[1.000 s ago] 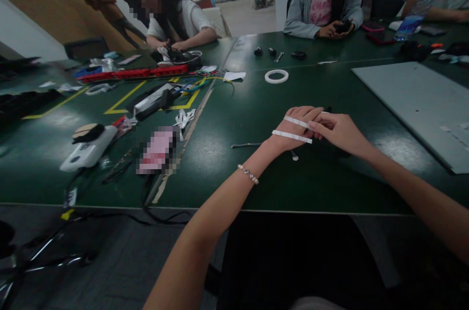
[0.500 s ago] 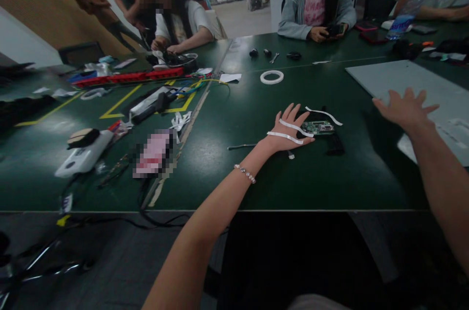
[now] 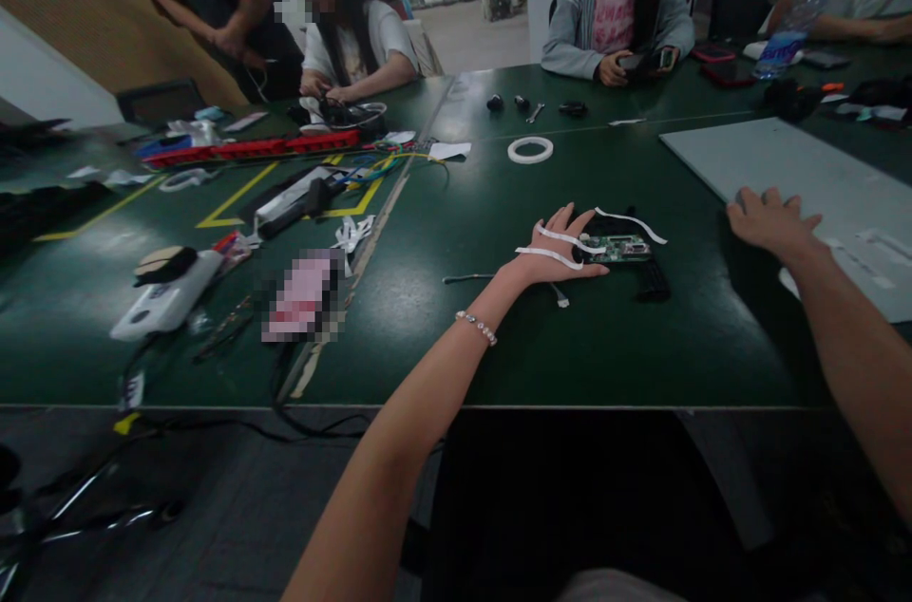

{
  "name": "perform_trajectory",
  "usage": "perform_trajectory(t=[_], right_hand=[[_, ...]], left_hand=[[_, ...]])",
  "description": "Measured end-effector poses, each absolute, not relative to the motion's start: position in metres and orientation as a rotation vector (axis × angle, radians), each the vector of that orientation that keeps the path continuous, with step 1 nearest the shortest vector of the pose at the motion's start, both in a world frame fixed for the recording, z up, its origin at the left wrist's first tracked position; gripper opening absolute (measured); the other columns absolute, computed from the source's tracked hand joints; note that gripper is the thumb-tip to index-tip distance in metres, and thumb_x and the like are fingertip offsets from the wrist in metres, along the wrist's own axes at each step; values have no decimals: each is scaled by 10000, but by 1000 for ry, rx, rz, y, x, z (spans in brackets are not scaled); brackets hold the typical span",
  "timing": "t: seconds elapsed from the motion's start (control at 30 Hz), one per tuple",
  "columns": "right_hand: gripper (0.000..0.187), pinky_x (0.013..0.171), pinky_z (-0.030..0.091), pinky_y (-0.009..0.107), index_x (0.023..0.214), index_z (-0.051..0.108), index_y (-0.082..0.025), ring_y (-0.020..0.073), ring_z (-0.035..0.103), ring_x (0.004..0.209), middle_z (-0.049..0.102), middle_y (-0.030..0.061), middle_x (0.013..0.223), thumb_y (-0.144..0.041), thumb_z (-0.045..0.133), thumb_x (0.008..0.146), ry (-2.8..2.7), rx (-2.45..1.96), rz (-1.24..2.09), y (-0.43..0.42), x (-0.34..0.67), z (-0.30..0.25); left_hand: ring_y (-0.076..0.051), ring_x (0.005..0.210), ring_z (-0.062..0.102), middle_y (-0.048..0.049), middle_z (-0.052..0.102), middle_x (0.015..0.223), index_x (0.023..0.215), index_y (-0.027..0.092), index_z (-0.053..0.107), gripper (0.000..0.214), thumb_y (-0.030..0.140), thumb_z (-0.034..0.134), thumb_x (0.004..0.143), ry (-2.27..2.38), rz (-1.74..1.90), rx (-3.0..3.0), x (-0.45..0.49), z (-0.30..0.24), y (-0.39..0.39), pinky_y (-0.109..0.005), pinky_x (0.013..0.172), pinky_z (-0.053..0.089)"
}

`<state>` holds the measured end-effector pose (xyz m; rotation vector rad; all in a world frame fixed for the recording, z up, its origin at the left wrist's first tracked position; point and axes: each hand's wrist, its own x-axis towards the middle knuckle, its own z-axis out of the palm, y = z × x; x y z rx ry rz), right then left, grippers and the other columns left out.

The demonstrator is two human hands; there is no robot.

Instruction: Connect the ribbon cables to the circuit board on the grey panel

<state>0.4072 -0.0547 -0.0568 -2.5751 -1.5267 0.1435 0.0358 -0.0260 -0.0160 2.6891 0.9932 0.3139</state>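
My left hand (image 3: 560, 249) lies palm down with its fingers apart, at the left end of a small green circuit board (image 3: 618, 248). Two white tape strips (image 3: 548, 253) run across the back of this hand. Another tape strip (image 3: 631, 220) lies above the board, and black parts (image 3: 651, 281) show around it. A thin cable with a white plug (image 3: 562, 300) pokes out below my left hand. My right hand (image 3: 773, 220) rests on the near left edge of a large grey panel (image 3: 755, 146), fingers bent and slightly apart; its underside is hidden.
A white tape roll (image 3: 530, 150) and a small wrench (image 3: 536, 113) lie farther back. At left are a pink blurred item (image 3: 303, 295), a white device (image 3: 167, 298) and a red power strip (image 3: 249, 149). People sit and stand across the green table (image 3: 399, 346).
My right hand has come down onto the grey panel, its spread fingers now more bent. The panel has shifted slightly left. My left hand has moved a little left with the tape strips.
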Motion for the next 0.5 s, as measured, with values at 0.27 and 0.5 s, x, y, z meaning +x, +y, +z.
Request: perform_trajectory(t=[0.27,0.5], right_hand=[[566,898,270,697,1378,409,-204,424,332,1230,363,220,1388,-493,175,951,-1807,-2413,32,-52,376,-52],[576,927,294,683,1424,372,-226,402,349,1243,348,173,1437,-496,186,950,-1992,-2273,-35,-51,354,-52]], left_hand=[[-344,1253,458,-190,333,1434,1443,219,265,943,610,673,687,866,502,2606,32,-17,-20,-494,987,442],[-326,1230,466,-157,358,1401,1403,239,297,907,552,718,663,842,586,2581,26,-4,-22,-506,1003,435]])
